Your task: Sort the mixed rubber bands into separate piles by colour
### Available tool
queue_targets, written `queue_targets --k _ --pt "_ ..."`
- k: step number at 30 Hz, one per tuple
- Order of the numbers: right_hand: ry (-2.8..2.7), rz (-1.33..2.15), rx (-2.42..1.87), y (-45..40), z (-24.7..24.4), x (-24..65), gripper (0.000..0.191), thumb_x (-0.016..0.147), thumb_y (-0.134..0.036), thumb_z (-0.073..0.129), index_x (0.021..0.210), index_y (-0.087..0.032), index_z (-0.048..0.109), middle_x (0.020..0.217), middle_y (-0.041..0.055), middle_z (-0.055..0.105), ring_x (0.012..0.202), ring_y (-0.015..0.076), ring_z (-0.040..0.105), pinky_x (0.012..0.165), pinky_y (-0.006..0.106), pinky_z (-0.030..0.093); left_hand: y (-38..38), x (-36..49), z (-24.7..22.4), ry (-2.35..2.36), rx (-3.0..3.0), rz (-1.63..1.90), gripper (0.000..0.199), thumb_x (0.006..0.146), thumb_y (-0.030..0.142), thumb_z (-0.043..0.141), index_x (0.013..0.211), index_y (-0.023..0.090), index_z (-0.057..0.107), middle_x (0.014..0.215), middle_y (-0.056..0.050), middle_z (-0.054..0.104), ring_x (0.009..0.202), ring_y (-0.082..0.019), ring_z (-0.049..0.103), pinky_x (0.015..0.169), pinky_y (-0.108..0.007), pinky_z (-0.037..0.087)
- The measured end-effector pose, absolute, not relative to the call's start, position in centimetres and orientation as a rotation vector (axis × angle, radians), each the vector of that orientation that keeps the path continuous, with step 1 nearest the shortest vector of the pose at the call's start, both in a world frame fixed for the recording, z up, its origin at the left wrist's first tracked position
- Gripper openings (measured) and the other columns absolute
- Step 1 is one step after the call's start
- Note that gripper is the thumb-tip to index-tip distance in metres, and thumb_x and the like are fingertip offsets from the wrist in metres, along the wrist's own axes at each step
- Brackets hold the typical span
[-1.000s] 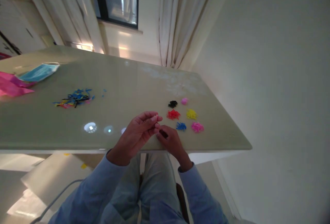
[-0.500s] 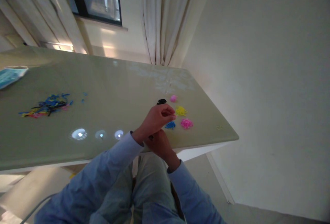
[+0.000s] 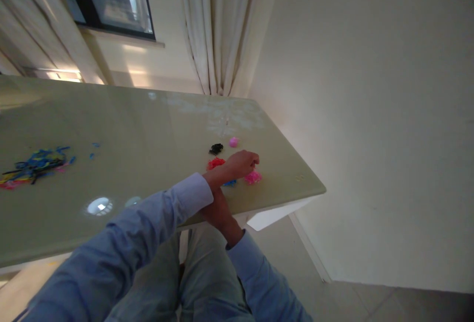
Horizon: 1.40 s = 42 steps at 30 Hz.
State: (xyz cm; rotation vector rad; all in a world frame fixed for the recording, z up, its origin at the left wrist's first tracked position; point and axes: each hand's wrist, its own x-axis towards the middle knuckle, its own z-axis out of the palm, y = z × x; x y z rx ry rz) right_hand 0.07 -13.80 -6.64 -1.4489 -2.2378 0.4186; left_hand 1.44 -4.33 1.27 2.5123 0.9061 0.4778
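My left hand reaches across to the right above the small piles, its fingers closed together; what they hold, if anything, is too small to name. Beneath my left forearm, at the near table edge, lies my right hand, its fingers hidden. Around my left hand are a red pile, a blue pile partly covered by it, and a pink pile. Farther back sit a black pile and a light pink pile. The yellow pile is hidden behind my left hand.
A mixed heap of coloured strips lies on the left of the glossy table, with a few blue bits beside it. The table's right corner is near a plain wall. Curtains hang behind.
My left hand has moved right, over the yellow pile, and its fingers have closed more. The red pile has come into sight. The whole view has turned to the right.
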Motion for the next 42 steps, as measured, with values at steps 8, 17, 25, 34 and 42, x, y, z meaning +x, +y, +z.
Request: queue_targets --k 8,17,25,34,42 --pt "-2.17 0.601 -1.525 -14.0 -5.6 -0.1 0.019 0.08 -0.016 0.059 0.091 -0.014 0.075 0.095 0.0146 0.077 0.087 0.0272 0.07 0.073 0.032 0.051 -4.2 -0.1 0.7 0.841 2.287 0.682 0.026 0.074 0.006 0.058 0.096 0.013 0.072 0.089 -0.008 0.075 0.079 -0.016 0.068 0.074 -0.026 0.052" --pt "-1.881 0.756 -1.152 -14.4 -5.1 0.7 0.017 0.083 -0.02 0.055 0.088 -0.017 0.071 0.079 0.0036 0.072 0.065 0.0138 0.06 0.062 0.022 0.043 -9.9 -12.7 -0.1 1.156 1.71 1.182 0.031 0.082 0.039 0.06 0.099 0.016 0.07 0.089 -0.006 0.075 0.076 -0.017 0.07 0.069 -0.027 0.055" --pt "-1.896 0.81 -1.19 -14.1 -4.8 1.1 0.019 0.086 -0.034 0.057 0.084 -0.019 0.068 0.074 0.003 0.068 0.063 0.0149 0.057 0.059 0.025 0.043 -15.4 -26.1 -5.6 1.838 1.769 1.318 0.025 0.083 0.035 0.052 0.089 0.02 0.071 0.091 -0.007 0.075 0.084 -0.021 0.068 0.082 -0.034 0.054" --pt "-2.02 1.012 -1.342 -10.0 -2.4 -1.6 0.021 0.08 -0.039 0.06 0.085 -0.02 0.067 0.061 0.0005 0.06 0.05 0.0154 0.054 0.049 0.028 0.042 -16.0 -28.4 -5.8 1.673 1.666 1.387 0.018 0.086 0.027 0.054 0.09 0.02 0.07 0.088 -0.005 0.074 0.081 -0.017 0.067 0.075 -0.029 0.053" --pt "-2.418 0.862 -1.029 -4.1 -0.1 -16.7 0.023 0.084 -0.027 0.059 0.101 -0.016 0.069 0.075 0.001 0.068 0.06 0.0118 0.06 0.061 0.023 0.047 -16.8 -27.4 -5.5 1.724 1.756 1.316 0.018 0.085 0.014 0.055 0.093 0.019 0.07 0.091 -0.005 0.073 0.085 -0.018 0.066 0.08 -0.031 0.05"
